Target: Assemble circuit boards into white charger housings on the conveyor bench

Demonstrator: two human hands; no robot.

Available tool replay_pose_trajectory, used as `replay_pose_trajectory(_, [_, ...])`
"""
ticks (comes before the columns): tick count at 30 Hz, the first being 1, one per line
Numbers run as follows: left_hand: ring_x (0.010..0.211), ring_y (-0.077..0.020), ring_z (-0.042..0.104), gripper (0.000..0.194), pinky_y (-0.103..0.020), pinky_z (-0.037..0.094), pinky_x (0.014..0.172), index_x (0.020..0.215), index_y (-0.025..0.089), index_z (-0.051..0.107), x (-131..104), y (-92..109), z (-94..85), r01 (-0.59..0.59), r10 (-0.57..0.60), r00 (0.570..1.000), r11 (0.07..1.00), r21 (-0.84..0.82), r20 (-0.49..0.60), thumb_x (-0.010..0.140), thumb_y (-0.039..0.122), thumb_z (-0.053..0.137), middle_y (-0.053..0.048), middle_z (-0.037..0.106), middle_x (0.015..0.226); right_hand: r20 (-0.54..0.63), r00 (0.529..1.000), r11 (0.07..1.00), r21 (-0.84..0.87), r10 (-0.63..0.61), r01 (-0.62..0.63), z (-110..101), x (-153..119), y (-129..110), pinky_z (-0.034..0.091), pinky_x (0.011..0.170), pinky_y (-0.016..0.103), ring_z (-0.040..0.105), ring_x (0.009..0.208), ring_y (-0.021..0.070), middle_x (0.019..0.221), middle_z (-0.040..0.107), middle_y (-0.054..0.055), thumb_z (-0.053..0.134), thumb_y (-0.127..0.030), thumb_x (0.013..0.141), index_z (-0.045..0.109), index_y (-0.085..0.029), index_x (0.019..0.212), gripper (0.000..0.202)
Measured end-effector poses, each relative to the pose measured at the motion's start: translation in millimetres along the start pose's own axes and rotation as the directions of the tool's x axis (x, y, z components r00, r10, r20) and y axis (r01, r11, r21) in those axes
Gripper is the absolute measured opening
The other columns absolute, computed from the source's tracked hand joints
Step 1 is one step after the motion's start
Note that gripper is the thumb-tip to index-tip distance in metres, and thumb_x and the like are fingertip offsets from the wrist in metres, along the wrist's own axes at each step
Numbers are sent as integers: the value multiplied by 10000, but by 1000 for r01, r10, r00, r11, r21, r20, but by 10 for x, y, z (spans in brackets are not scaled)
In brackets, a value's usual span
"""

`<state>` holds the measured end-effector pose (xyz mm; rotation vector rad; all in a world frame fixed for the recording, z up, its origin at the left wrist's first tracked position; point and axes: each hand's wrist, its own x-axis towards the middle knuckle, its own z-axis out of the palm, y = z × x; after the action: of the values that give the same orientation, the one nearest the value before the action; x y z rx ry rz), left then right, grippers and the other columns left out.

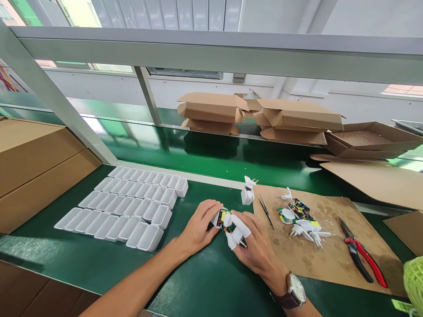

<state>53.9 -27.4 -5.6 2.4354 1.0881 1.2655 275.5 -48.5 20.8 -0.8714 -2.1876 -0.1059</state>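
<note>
- The left hand (198, 223) grips a small white case (216, 218) between thumb and fingers, above the near part of the green table (205, 277); a light, steady hold on its outer walls probably serves best.
- The right hand (261, 248) has its thumb and forefinger, both in white finger covers (241, 226), closed on the circuit board (233, 227), which meets the open end of the case.
- Holding the board by its edges looks wise, since pressure on the raised parts could bend them.
- Lining board and case up squarely matters more than force; if they catch, easing back and re-aligning seems safer than pushing.
- Any loose wire is best held clear of the case rim; the fingers hide much of the join, so whether one is pinched cannot be told.
- A slight tilt of the wrists would give a better view of that join.
- The tweezers (266, 212) lie on the brown cardboard (280, 259), near the right hand, and may suit spots too tight for fingertips.
- The red-handled pliers (358, 253) lie farther right, apart from both hands.
</note>
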Motion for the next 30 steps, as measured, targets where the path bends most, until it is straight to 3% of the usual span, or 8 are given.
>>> replay_pose_trajectory(17, [1263, -301, 577, 644, -536, 523, 1075, 1528, 255, 382, 7, 33, -3, 27, -26, 1000, 1000, -9, 16, 941, 154, 628, -150, 585, 1351, 13, 999, 999, 10, 43, -43, 9, 26, 7, 604, 914, 493, 638, 1123, 304, 1270, 681, 127, 576, -100, 944, 256, -253, 1618, 762])
replay_pose_trajectory(22, [1277, -294, 562, 625, -529, 507, 1088, 1522, 256, 401, -17, 48, 19, 36, -33, 999, 997, -70, 40, 952, 200, 650, -146, 602, 1351, 36, 999, 999, 37, 32, -34, 25, 8, 22, 596, 929, 502, 626, 1136, 306, 1266, 678, 131, 573, -123, 950, 310, -241, 1587, 700])
replay_pose_trajectory(26, [1301, -297, 553, 613, -555, 488, 1107, 1510, 278, 439, -31, 60, 12, 200, -146, 967, 943, -266, 209, 939, 198, 646, -119, 642, 1351, 39, 995, 971, 216, 92, -99, -15, 13, 74, 575, 1007, 522, 616, 1209, 304, 1323, 646, 148, 602, -255, 983, 447, -227, 1488, 529])
replay_pose_trajectory(30, [1249, -256, 630, 488, -484, 516, 1092, 1461, 270, 497, -10, 64, -15, 439, -297, 889, 767, -468, 348, 979, 240, 570, -106, 633, 1411, 72, 974, 906, 359, 213, -224, -2, 6, 152, 571, 1058, 471, 634, 1256, 255, 1373, 641, 120, 498, -194, 1027, 563, -262, 1382, 367])
